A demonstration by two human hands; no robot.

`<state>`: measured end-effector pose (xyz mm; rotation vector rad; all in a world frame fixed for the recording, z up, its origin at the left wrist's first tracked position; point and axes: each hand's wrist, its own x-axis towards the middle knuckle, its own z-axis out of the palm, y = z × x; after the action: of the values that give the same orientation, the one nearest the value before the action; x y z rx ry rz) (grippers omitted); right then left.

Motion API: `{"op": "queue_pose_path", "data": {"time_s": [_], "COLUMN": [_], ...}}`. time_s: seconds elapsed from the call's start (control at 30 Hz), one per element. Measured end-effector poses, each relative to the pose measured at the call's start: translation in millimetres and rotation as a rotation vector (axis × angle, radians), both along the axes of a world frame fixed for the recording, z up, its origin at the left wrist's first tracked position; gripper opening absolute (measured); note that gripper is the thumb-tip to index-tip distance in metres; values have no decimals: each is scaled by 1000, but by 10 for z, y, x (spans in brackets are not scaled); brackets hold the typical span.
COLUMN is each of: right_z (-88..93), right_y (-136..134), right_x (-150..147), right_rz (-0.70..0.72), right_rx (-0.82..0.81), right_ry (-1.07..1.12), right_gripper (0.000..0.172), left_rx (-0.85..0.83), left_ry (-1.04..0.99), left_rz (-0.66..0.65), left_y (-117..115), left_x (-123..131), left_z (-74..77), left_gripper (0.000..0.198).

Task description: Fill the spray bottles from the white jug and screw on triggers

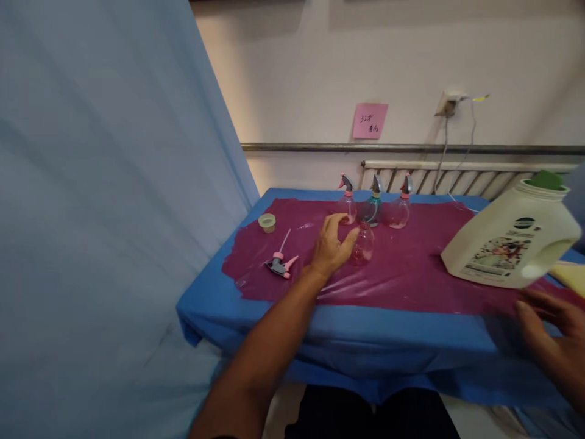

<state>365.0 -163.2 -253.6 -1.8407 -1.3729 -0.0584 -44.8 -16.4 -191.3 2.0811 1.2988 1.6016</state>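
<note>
My left hand [333,247], fingers apart, is beside a clear, uncapped spray bottle [363,245]; whether it touches the bottle I cannot tell. To the left lies a grey and pink spray nozzle [278,264] with its thin tube. A small pale cap [267,223] sits farther left. Behind the uncapped bottle stand a pink-topped spray bottle [348,207], a teal spray bottle [372,210] and another pink-topped spray bottle [400,211]. At the right, a large cream jug [498,250] leans, its green spout uncovered. Below its base my right hand [555,332] is spread, blurred, holding nothing visible.
A dark red plastic sheet [406,274] covers much of the blue-draped table [379,323]. A blue curtain [114,183] hangs close on the left. Behind are a wall rail [320,147], a radiator [411,174] and a socket [450,105] with dangling cords. Something yellow [571,274] lies far right.
</note>
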Motion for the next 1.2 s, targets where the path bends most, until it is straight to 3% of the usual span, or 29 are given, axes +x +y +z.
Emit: {"op": "queue_pose_path", "data": {"time_s": [0.1,0.2,0.33,0.5,0.67,0.73,0.8,0.9,1.0,1.2], "right_z": [150,327,541,843,1027,1004,933,804,750,988], "right_y": [-10,121,389,810,1295,1449,1562,1663,1698,1625], "right_x": [-396,-754,-1275,-2239,-3467,-3874,-4156,-4335,-4320,-4043], "right_rz": [214,451,765,1114,1354,1442,1508,1553,1573,1537], "right_rx": [96,190,252,238,85,-12,-55,-89,-89,1], "right_ry": [-14,-52,-119,-289,-586,-803,-883,-927,-937,-820], "right_gripper": [44,50,46,27,26,22,22,19,13,20], "left_rx": [39,33,-76,-112,-55,-59,-72,-81,-74,-51], "left_ry": [72,183,305,314,296,303,312,323,322,322], "left_rz": [-29,-34,106,211,315,337,348,359,373,384], "left_y": [-179,-491,-972,-1363,-1459,-1461,-1459,-1460,-1470,-1462], "left_x": [-109,-373,-943,-1566,-1709,-1698,-1691,-1696,-1706,-1699], "left_z": [195,257,89,-168,-299,-324,-341,-362,-374,-341], "left_gripper": [9,27,47,39,34,37,38,38,39,36]}}
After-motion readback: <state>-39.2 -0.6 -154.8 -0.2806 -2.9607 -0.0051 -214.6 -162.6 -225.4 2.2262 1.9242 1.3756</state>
